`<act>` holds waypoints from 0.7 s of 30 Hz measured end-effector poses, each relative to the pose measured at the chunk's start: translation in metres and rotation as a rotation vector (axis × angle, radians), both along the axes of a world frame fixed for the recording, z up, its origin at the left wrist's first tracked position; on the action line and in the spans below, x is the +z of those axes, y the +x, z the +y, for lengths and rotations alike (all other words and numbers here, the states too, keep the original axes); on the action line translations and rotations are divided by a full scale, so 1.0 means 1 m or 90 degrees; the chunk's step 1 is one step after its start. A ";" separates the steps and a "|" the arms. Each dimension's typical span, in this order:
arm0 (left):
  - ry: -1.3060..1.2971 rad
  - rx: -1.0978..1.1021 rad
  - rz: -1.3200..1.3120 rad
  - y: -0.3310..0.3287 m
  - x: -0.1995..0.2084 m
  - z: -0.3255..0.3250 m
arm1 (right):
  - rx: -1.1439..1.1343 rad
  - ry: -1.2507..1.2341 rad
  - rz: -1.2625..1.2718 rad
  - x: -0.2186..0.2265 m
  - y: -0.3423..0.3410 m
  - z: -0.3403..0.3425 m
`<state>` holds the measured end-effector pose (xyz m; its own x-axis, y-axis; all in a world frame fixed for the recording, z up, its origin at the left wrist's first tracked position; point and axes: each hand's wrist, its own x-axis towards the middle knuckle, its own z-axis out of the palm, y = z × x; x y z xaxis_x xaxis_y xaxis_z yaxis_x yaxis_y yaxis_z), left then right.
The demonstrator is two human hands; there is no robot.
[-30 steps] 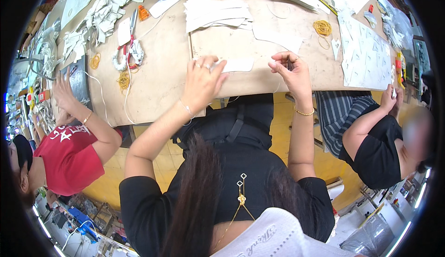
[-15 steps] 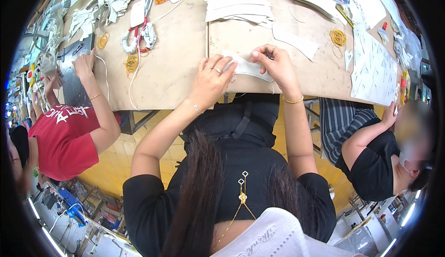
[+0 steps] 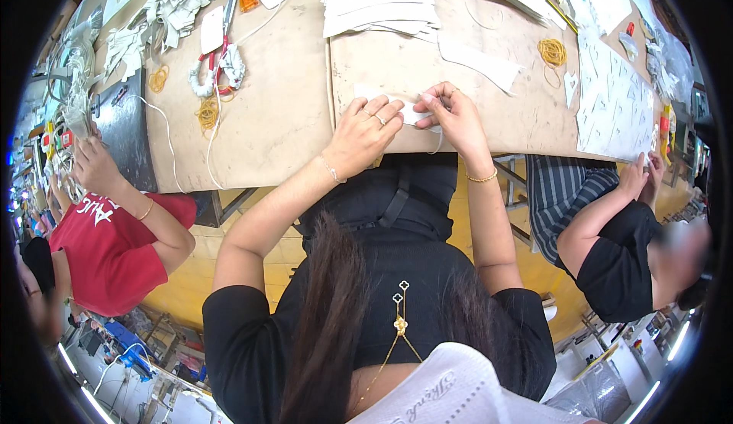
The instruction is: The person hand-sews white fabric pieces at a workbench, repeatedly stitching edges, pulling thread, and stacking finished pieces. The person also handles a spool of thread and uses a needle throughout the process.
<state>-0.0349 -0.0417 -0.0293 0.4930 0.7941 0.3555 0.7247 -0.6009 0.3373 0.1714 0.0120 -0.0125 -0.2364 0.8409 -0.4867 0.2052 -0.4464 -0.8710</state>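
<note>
Low over the table's near edge, a white curved cut piece (image 3: 409, 114) lies between my hands; whether it is cloth or thin leather, I cannot tell. My left hand (image 3: 365, 135) is closed over its left part, fingers bent and close together, the thumb hidden. At its right end my right hand (image 3: 456, 122) pinches with thumb and forefinger, the other fingers curled. Below that hand hangs a thin pale strand. Beyond my hands rests a stack of similar white pieces (image 3: 378, 10), with one loose white piece (image 3: 481, 65) to its right.
To the left lie red-handled scissors (image 3: 221, 50), yellow rubber bands (image 3: 207, 112) and a black board (image 3: 126, 137). More rubber bands (image 3: 552, 52) and a patterned white sheet (image 3: 615, 107) are at right. Co-workers sit on both sides, one in a red shirt (image 3: 114, 260).
My left hand has shifted slightly right along the piece, closer to my right hand, covering more of it. The left co-worker's hand has moved left, away from the black board.
</note>
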 end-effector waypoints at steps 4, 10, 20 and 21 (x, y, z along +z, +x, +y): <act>-0.007 0.023 0.013 0.004 0.000 -0.004 | -0.009 -0.005 0.015 0.000 -0.001 0.001; -0.010 0.062 0.048 0.007 0.001 -0.017 | 0.005 0.022 -0.023 0.011 0.000 0.005; -0.007 0.201 -0.011 -0.033 -0.003 -0.022 | 0.158 0.075 -0.153 0.022 -0.058 0.019; 0.003 0.201 -0.005 -0.034 -0.003 -0.022 | 0.166 0.086 -0.171 0.021 -0.063 0.021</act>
<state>-0.0687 -0.0638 -0.0327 0.2195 0.9058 0.3625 0.8731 -0.3481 0.3413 0.1081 0.0331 0.0089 -0.3299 0.8302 -0.4493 0.5248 -0.2344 -0.8183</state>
